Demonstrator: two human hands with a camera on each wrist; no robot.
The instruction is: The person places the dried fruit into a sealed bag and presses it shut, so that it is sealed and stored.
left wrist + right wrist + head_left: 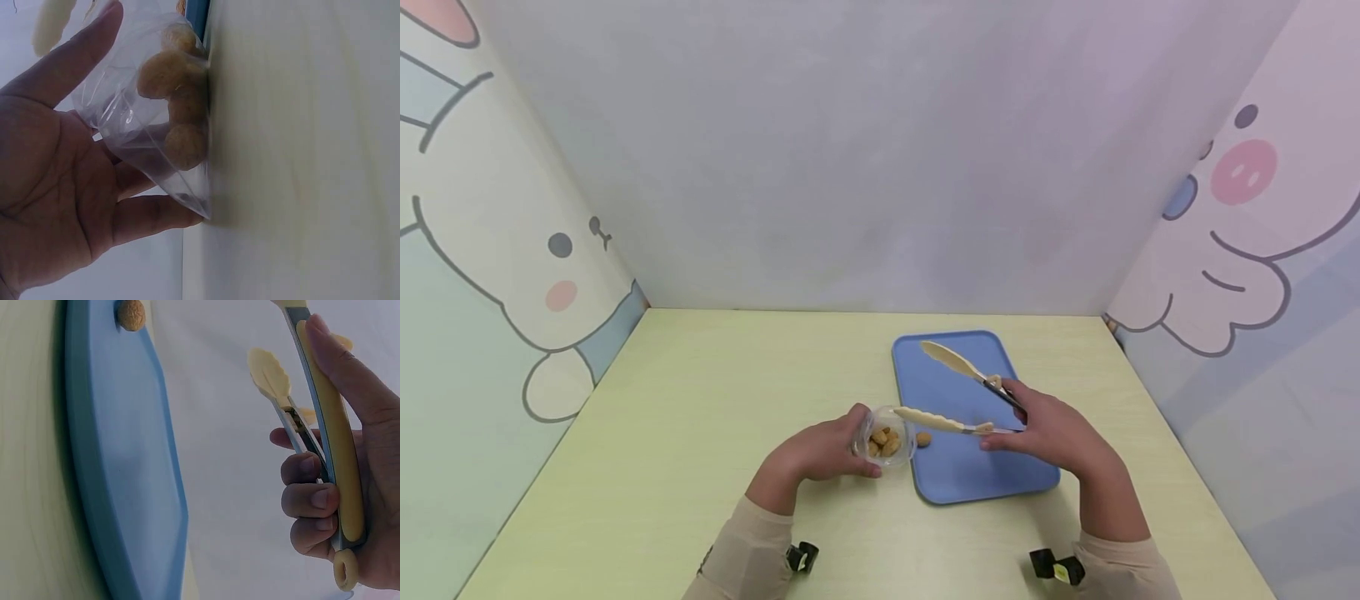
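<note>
My left hand (831,446) holds a clear plastic bag (140,119) between thumb and fingers, its mouth facing up. Several brown walnuts (165,75) lie in the bottom of the bag, which rests on the table. My right hand (1048,425) grips a pair of tongs (331,431) with cream scalloped tips and cream handles; the fingers curl round the handles. The tongs' arms stand spread apart with nothing between them, the lower tip over the bag's edge in the head view. A single walnut (131,314) sits on the blue tray (955,479), near its left edge.
The tray lies on a pale wooden table (662,467), right of the bag. A white wall (850,167) rises behind the table, and side panels with cartoon animals stand left and right. Black wrist mounts (802,557) sit on both sleeves.
</note>
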